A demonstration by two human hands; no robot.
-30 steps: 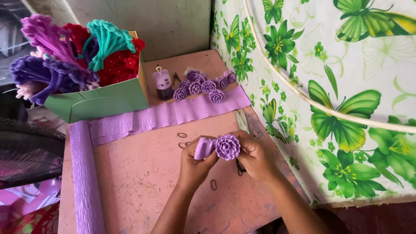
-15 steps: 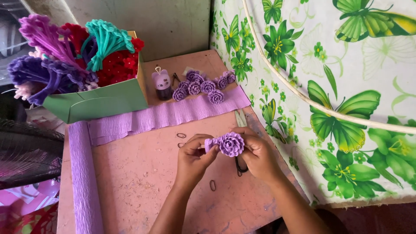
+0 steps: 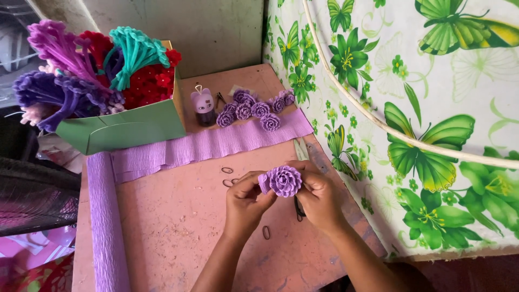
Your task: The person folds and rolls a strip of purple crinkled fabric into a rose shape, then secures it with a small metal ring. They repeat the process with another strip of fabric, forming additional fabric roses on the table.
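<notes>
Both hands hold a purple crepe-paper flower (image 3: 283, 180) above the pink table (image 3: 178, 227). My left hand (image 3: 246, 203) pinches its left side, where a loose paper end sticks out. My right hand (image 3: 318, 194) cups the flower's right side and underside. A long strip of purple crepe paper (image 3: 216, 145) lies flat across the table behind the hands. Several finished purple paper flowers (image 3: 254, 108) sit in a cluster beyond that strip.
A roll of purple crepe paper (image 3: 105, 227) lies along the table's left edge. A green box (image 3: 124, 127) of coloured fuzzy stems stands at back left, with a small purple bottle (image 3: 204, 105) beside it. Small dark rings (image 3: 227, 170) dot the table. A green butterfly-patterned cloth (image 3: 421, 119) hangs on the right.
The loose paper end on the flower's left has become shorter as the hands wrapped it in. The flower has shifted slightly right and the left hand has moved closer to it.
</notes>
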